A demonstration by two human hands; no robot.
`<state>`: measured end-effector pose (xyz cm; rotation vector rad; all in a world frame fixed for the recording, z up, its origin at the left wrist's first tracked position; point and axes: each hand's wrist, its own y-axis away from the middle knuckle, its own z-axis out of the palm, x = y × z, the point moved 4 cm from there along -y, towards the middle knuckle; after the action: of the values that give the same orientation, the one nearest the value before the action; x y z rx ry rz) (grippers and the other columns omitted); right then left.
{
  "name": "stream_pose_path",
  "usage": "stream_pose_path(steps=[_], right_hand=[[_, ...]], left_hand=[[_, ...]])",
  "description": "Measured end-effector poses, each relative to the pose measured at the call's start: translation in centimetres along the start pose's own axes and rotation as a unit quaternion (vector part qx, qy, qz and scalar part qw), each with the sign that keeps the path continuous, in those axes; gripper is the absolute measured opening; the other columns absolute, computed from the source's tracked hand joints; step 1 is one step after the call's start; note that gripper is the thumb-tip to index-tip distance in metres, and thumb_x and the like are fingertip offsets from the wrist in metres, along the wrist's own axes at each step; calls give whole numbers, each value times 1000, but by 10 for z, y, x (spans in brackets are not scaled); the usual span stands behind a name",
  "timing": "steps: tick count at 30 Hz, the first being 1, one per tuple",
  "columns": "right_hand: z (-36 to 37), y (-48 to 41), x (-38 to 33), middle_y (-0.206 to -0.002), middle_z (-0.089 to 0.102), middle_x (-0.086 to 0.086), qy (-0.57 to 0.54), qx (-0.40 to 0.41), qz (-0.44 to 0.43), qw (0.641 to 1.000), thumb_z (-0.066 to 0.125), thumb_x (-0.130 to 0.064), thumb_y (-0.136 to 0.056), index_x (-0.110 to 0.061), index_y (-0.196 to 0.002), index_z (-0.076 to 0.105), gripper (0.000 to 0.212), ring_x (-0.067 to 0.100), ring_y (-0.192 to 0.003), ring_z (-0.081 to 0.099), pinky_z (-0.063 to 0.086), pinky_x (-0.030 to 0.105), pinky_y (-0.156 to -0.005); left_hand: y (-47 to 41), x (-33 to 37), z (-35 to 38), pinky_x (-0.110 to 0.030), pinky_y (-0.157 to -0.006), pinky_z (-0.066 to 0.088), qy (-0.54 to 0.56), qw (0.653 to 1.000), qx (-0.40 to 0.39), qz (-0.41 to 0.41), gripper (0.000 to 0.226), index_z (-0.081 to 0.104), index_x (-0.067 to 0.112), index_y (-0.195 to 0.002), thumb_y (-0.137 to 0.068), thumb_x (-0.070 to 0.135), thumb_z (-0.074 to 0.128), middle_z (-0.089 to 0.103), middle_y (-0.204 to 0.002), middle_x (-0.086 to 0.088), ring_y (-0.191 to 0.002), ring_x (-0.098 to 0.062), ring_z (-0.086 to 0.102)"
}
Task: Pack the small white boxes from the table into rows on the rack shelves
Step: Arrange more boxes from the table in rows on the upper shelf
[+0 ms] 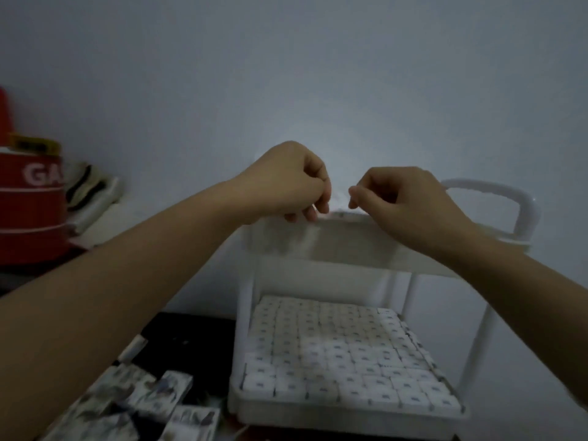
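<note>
Both my left grip [286,186] and right grip [404,198] curl at the top shelf [318,243].
I cannot tell if they pinch anything. Below them, packed small white boxes [334,354] look light and stiff; I'd pinch opposite sides.

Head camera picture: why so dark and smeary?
In the head view the light is dim and bluish, with a pale glow on the wall behind the left hand and right hand; the upper shelf is smeared by blur, and print on the small white boxes below is unreadable.
</note>
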<state>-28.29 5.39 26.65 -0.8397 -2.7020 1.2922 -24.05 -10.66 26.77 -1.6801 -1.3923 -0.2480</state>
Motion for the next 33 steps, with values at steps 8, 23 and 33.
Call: stream_pose_path(steps=[8,23,33], right_hand=[[137,137,-98,-61,56,-20,-75,-248,-37,965,59,-36,-90,-33,-88,67,9,3,-62,56,47,28,-61],[251,183,-114,-101,57,-1,-14,-109,89,990,51,-12,-96,-23,-108,65,21,17,-84,58,45,31,-67],[263,157,-97,-109,62,0,51,-241,82,966,50,-14,-97,-24,-119,62,26,18,-91,60,53,36,-74]], left_hand=[[193,-131,-14,-22,-46,46,-27,981,-91,-172,33,65,13,-74,-87,-8,42,70,-67,1,-55,-11,65],[389,-209,-33,-22,-84,48,-184,939,-160,-240,40,65,41,-110,-76,61,67,57,-103,23,-95,7,53],[386,-231,-41,-28,-87,49,-199,929,-111,-291,35,67,40,-100,-73,61,69,58,-99,23,-96,4,52]])
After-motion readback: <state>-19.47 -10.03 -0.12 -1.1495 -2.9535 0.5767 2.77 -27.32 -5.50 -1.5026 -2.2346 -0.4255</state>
